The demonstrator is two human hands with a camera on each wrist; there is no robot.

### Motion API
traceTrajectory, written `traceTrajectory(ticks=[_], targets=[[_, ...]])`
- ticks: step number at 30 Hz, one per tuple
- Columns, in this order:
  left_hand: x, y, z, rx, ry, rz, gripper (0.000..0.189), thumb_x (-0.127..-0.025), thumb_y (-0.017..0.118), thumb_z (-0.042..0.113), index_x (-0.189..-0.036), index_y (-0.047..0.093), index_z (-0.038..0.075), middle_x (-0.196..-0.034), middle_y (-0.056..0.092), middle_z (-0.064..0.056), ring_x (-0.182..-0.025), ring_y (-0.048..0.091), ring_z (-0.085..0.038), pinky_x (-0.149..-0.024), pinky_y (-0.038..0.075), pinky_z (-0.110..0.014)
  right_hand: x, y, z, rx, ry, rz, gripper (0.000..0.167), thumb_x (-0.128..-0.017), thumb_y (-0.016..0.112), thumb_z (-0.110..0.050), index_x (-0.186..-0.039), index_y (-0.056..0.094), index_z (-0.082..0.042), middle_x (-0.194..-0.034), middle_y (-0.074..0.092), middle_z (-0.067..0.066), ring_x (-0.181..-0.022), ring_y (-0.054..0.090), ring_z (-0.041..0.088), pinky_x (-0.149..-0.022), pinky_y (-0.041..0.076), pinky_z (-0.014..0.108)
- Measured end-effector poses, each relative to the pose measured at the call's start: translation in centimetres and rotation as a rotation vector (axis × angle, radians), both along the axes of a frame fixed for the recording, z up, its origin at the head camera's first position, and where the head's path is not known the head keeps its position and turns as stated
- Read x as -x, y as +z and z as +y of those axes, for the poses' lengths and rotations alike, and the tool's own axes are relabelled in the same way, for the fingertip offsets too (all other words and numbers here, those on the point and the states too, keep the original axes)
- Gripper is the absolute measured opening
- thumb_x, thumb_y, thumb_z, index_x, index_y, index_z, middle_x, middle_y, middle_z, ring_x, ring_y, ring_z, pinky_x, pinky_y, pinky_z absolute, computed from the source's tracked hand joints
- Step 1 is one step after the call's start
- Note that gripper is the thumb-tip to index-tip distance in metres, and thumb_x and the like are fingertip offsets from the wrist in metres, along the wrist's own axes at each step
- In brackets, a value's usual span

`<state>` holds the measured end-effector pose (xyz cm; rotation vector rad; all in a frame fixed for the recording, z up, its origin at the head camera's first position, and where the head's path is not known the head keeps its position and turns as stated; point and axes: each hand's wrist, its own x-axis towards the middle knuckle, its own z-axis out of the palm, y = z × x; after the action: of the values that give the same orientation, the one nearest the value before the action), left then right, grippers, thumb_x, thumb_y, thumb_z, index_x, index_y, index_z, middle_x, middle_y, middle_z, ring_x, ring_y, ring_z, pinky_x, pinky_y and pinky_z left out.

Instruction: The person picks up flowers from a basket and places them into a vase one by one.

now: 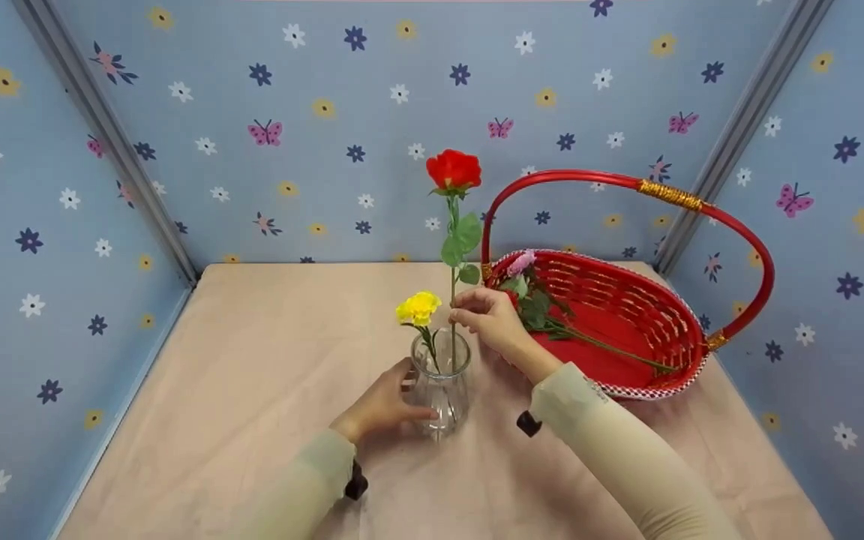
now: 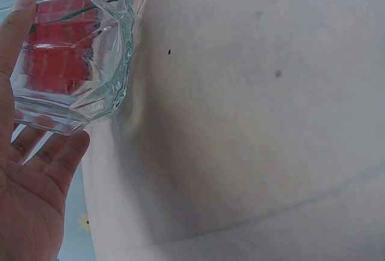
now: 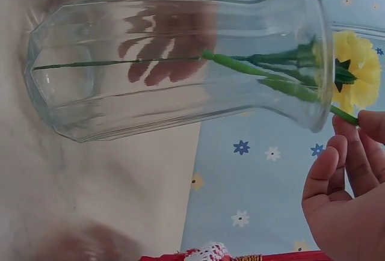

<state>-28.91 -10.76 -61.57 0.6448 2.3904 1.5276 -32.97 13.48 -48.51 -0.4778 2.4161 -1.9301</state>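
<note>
A clear glass vase (image 1: 453, 397) stands on the table, faceted toward its base (image 2: 114, 62). My left hand (image 1: 381, 403) holds it from the left, thumb in front and fingers behind. A yellow flower (image 1: 418, 308) stands in the vase, its head leaning over the left of the rim. Between thumb and fingertips, my right hand (image 1: 496, 324) pinches the stem of an artificial red rose (image 1: 454, 171) just above the rim. The rose is upright. In the right wrist view, its green stem (image 3: 231, 64) slants down inside the vase, its end above the base.
On the right stands a red woven basket (image 1: 612, 360) with a tall arched handle (image 1: 751, 232). In it lie a pink flower (image 1: 522, 262) and green leaves with a long stem (image 1: 612, 345). Flower-patterned panels (image 1: 327, 187) enclose the cloth-covered table (image 1: 274, 352).
</note>
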Motion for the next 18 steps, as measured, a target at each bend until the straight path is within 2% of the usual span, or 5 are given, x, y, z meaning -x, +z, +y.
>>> traceTrajectory(ticks=[3, 6, 9, 11, 18], targets=[[-0.1, 0.0, 0.0, -0.002, 0.001, -0.001, 0.093, -0.084, 0.097, 0.024, -0.158, 0.044, 0.005, -0.152, 0.059, -0.020, -0.140, 0.060, -0.043, -0.120, 0.052, -0.058, -0.1, -0.3, 0.0, -0.025, 0.030, 0.013, 0.016, -0.100, 0.073, -0.006, -0.111, 0.075, 0.006, -0.098, 0.081, 0.009, -0.091, 0.072, 0.032, -0.073, 0.057, 0.021], [-0.1, 0.0, 0.0, -0.003, 0.003, -0.002, 0.093, -0.084, 0.097, 0.024, -0.158, 0.044, 0.005, -0.152, 0.059, -0.020, -0.140, 0.060, -0.043, -0.120, 0.052, -0.058, -0.2, -0.5, -0.1, -0.037, 0.059, 0.033, 0.015, -0.100, 0.072, -0.004, -0.110, 0.076, 0.007, -0.097, 0.080, 0.012, -0.088, 0.072, 0.022, -0.076, 0.058, 0.020], [0.1, -0.1, 0.0, -0.003, -0.003, 0.009, 0.093, -0.084, 0.097, 0.023, -0.158, 0.044, 0.003, -0.151, 0.060, -0.020, -0.140, 0.060, -0.042, -0.120, 0.052, -0.058, -0.4, -0.6, -0.2, -0.060, 0.072, 0.064, 0.015, -0.099, 0.074, -0.003, -0.107, 0.077, 0.009, -0.097, 0.080, 0.014, -0.084, 0.070, 0.016, -0.075, 0.057, 0.019], [0.1, -0.2, 0.0, -0.006, -0.008, 0.018, 0.092, -0.084, 0.097, 0.023, -0.157, 0.045, 0.002, -0.150, 0.061, -0.019, -0.140, 0.060, -0.041, -0.120, 0.052, -0.058, -0.4, -0.8, -0.3, -0.093, 0.075, 0.097, 0.014, -0.098, 0.075, -0.003, -0.105, 0.079, 0.008, -0.097, 0.080, 0.015, -0.081, 0.065, 0.007, -0.073, 0.055, 0.018], [0.1, -0.1, 0.1, -0.007, -0.010, 0.028, 0.090, -0.084, 0.097, 0.023, -0.155, 0.046, 0.004, -0.146, 0.063, -0.017, -0.139, 0.061, -0.038, -0.120, 0.052, -0.057, -0.6, -1.2, -0.3, -0.175, 0.095, 0.150, 0.015, -0.098, 0.077, -0.006, -0.105, 0.082, 0.006, -0.100, 0.079, 0.019, -0.080, 0.061, 0.009, -0.072, 0.053, 0.018]])
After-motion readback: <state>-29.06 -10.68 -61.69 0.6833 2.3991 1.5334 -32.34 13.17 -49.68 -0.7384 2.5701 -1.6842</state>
